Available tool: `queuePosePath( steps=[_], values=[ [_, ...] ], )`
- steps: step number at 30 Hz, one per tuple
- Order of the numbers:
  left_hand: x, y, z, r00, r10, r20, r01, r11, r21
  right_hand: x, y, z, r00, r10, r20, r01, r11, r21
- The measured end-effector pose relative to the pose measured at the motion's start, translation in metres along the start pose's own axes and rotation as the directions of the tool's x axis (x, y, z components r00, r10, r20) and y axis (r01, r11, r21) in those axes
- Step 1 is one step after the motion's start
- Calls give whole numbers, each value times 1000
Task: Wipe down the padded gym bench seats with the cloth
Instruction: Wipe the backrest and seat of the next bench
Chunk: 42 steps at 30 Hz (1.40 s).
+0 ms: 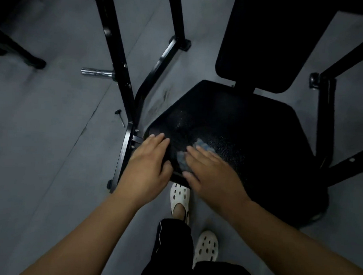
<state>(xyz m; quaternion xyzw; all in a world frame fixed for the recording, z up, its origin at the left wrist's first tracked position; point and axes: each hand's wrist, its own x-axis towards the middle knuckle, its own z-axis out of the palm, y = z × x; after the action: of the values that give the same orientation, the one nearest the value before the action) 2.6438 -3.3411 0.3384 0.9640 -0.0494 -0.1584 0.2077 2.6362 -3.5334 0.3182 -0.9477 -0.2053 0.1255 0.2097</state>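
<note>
1. Both hands are down on the near left corner of the black seat pad [249, 141]. My left hand [148, 167] lies flat over the pad's left edge with its fingers straight, holding nothing.
2. My right hand [212, 174] lies just beside it, fingers straight and spread, pressing the cloth [182, 159] flat against the pad.
3. That bluish cloth is mostly under my right palm and fingers. One bunched part shows between my two hands and another past my fingertips.
4. Farther along the bench, the black back pad [271, 43] rises beyond the seat.
5. A black metal frame [118, 50] stands to the left on the grey floor [40, 130], with a chrome peg [97, 72] sticking out of it.
6. My white clogs [206, 247] are on the floor below my arms.
</note>
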Motion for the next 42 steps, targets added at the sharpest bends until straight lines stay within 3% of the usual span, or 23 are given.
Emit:
queuePosePath(
  steps=[5, 8, 14, 29, 42],
  values=[
    [-35, 22, -3, 999, 27, 20, -28, 998, 59, -29, 4, -22, 998, 67, -10, -66, 993, 102],
    [-63, 38, -9, 999, 31, -7, -31, 999, 34, -40, -10, -29, 985, 140, -103, -118, 972, 202],
    [-102, 40, -35, 994, 34, -108, -25, 996, 84, -53, -59, -26, 952, 144, -270, -57, 951, 305],
    [-241, 49, -155, 925, 270, -270, -208, 949, 237, -138, -215, -93, 768, 145, -623, 23, 967, 253],
    [-326, 147, -251, 752, 479, -453, -346, 871, 348, -232, -282, -216, 519, 0, -855, 74, 996, 45]
  ],
)
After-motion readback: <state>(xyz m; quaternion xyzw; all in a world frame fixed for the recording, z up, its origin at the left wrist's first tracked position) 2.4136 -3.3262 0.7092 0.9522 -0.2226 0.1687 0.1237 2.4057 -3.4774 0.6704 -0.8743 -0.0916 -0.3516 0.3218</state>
